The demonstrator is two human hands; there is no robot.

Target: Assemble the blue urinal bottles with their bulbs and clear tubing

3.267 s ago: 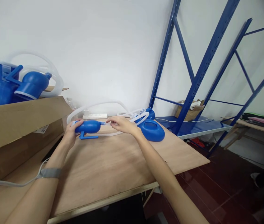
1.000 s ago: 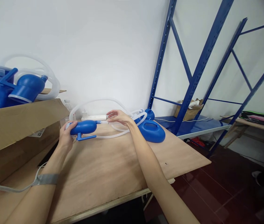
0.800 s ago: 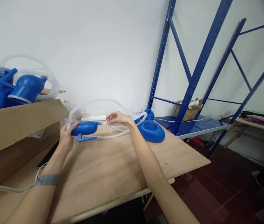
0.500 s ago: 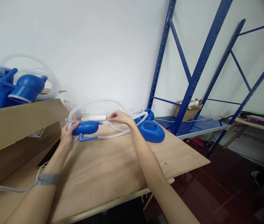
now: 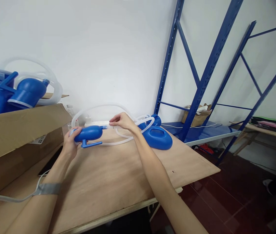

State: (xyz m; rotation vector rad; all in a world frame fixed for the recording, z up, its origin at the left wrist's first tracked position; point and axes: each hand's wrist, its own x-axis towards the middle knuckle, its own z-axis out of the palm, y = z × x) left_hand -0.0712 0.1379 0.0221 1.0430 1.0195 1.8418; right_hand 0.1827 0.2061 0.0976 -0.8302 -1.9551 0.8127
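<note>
My left hand [image 5: 71, 140] is closed around the wide-mouthed end of a blue plastic urinal head [image 5: 89, 133], held just above the table. A flat blue lever-like handle [image 5: 92, 144] sticks out below it. From its narrow right end runs a clear hose [image 5: 106, 127]. My right hand [image 5: 123, 121] pinches this hose close to the joint; the fingertips partly cover it. The hose loops behind and under my right wrist. Right of that wrist, a blue jug [image 5: 159, 138] with a built-in grip lies on the table, hose loops [image 5: 150, 121] around it.
On the left stands an open cardboard box [image 5: 25, 130] piled with more blue urinal parts [image 5: 30, 92] and hose. A white power strip [image 5: 97, 123] lies by the wall. Blue metal shelving [image 5: 208, 131] rises beyond the table's right end. A cable [image 5: 8, 197] is taped to my left forearm.
My right hand has shifted slightly left along the hose, nearer the urinal head's narrow end. My left hand and the urinal head have barely moved.
</note>
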